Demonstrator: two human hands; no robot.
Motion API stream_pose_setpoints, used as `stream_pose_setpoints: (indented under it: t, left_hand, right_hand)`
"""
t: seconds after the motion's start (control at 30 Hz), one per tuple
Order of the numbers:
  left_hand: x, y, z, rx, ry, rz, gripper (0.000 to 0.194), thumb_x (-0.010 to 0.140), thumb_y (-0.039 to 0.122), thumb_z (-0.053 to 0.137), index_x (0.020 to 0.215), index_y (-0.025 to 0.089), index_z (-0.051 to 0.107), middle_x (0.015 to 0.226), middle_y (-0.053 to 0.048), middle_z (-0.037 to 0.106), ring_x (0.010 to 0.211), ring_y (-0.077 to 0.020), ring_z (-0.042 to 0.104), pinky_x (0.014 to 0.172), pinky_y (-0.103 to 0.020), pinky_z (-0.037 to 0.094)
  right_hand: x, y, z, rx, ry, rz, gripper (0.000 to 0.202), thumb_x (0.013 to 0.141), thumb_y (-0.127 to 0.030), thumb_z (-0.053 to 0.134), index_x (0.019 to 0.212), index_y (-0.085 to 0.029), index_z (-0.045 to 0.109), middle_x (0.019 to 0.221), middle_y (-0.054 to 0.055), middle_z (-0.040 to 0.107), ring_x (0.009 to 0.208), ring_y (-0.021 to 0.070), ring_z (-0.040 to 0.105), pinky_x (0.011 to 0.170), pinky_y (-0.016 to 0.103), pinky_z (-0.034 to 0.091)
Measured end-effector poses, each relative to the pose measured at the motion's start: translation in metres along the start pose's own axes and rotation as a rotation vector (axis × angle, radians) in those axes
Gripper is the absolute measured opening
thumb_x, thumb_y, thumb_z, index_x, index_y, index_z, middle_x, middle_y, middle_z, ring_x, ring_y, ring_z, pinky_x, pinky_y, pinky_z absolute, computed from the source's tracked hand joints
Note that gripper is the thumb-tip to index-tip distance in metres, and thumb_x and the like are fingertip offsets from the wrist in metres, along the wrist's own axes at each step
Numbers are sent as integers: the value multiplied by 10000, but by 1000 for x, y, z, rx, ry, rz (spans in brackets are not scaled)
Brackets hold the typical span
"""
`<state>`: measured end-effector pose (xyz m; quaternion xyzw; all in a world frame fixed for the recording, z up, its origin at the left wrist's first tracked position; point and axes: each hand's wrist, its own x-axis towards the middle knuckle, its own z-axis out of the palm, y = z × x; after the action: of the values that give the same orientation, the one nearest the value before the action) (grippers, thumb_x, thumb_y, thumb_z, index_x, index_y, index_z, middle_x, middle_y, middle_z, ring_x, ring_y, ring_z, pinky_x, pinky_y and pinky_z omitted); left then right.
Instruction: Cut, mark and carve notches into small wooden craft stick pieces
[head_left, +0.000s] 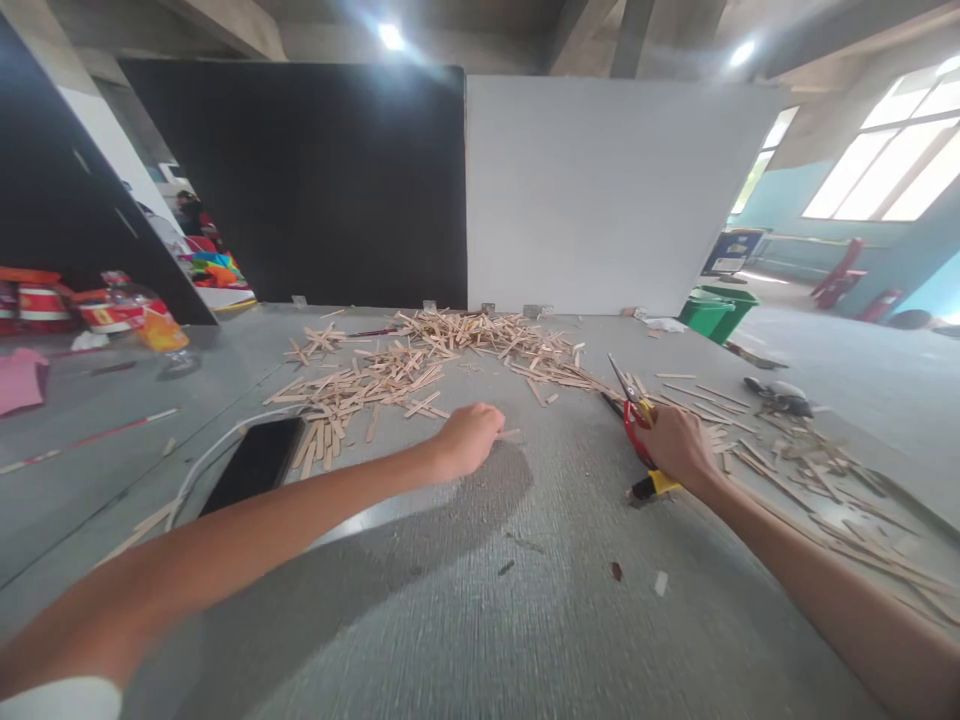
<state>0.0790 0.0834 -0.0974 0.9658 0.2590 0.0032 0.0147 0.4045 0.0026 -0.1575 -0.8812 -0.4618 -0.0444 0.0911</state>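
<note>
My left hand [466, 441] is closed above the grey tabletop, its fingertips pinching a small flat wooden stick [509, 433]. My right hand [677, 444] is wrapped round a pointed metal tool with red and yellow handles [637, 438], which looks like long-nose pliers. Its silver jaws point away and to the left. A yellow-and-black tool [655, 486] lies just below that hand, partly hidden. Beyond both hands spreads a heap of craft sticks [480, 335], with more in a pile [367, 390] at the left.
A phone [255, 462] with a white cable lies left of the stick pile, partly behind my forearm. Farther left stands a drink bottle [154, 325]. Thin wooden strips [847, 480] litter the right side. Black and white panels [592, 190] rise behind; a green bin [716, 312] is beyond.
</note>
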Motion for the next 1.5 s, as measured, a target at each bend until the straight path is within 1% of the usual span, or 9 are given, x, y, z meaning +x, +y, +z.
stream_pose_setpoints:
  t: [0.1,0.23,0.33,0.57,0.77,0.97,1.13,1.27,1.5]
  left_hand:
    - [-37,11,-15,-27,-63,24,79,987,217,636,971,160,688,947,-45,698,815,-170,664,747,-315,544]
    - [-99,39,-28,-70,-228,146,287,669,4,722,592,192,518,533,43,508,503,-130,489,517,-286,302]
    - [-125,53,-29,-72,-265,306,310,596,-5,708,814,197,618,851,-1,685,698,-172,599,612,-286,353]
    - [-59,17,-5,131,-124,64,206,753,-62,671,742,143,654,772,-59,691,755,-221,660,712,-342,475]
    - [-10,-27,-9,98,-63,-53,232,1006,359,661,1083,141,678,1015,-44,703,863,-174,693,785,-356,597]
    - [-71,35,-11,-26,-128,152,229,804,148,789,627,188,651,553,28,599,502,-125,549,523,-260,417]
    - [-123,100,11,111,-67,439,236,779,124,791,612,189,637,568,-7,620,499,-157,534,435,-321,273]
    - [-93,84,9,143,-78,355,229,585,16,819,693,149,666,674,-45,663,566,-200,607,473,-339,336]
    - [-10,30,9,103,-37,183,65,870,66,715,869,123,684,866,-46,703,789,-195,681,731,-338,549]
  right_hand:
    - [1,0,1,16,19,-8,284,965,-435,604,875,-183,701,816,79,732,761,242,693,621,321,459]
    - [3,1,3,33,40,-12,265,909,-408,575,842,-193,715,806,140,754,771,301,710,564,327,368]
    - [3,2,4,41,47,-17,260,888,-399,573,847,-193,726,808,148,762,766,307,707,565,326,353]
    - [1,1,3,44,57,-27,293,901,-406,560,849,-184,744,806,156,767,754,305,697,557,330,332]
    - [-1,0,2,54,61,-36,289,910,-407,561,828,-194,739,782,143,760,718,289,686,557,321,332]
    - [0,1,4,57,54,-30,285,905,-419,567,812,-199,723,750,140,740,693,291,677,533,316,323]
    - [2,2,5,44,49,-28,270,895,-408,582,823,-196,733,758,150,747,707,307,684,553,332,327]
    - [2,2,4,45,31,-36,256,888,-397,595,832,-201,749,736,139,744,717,312,689,575,342,350]
    - [-1,-1,0,9,8,-28,286,945,-418,609,879,-168,730,769,73,710,727,243,663,631,338,418]
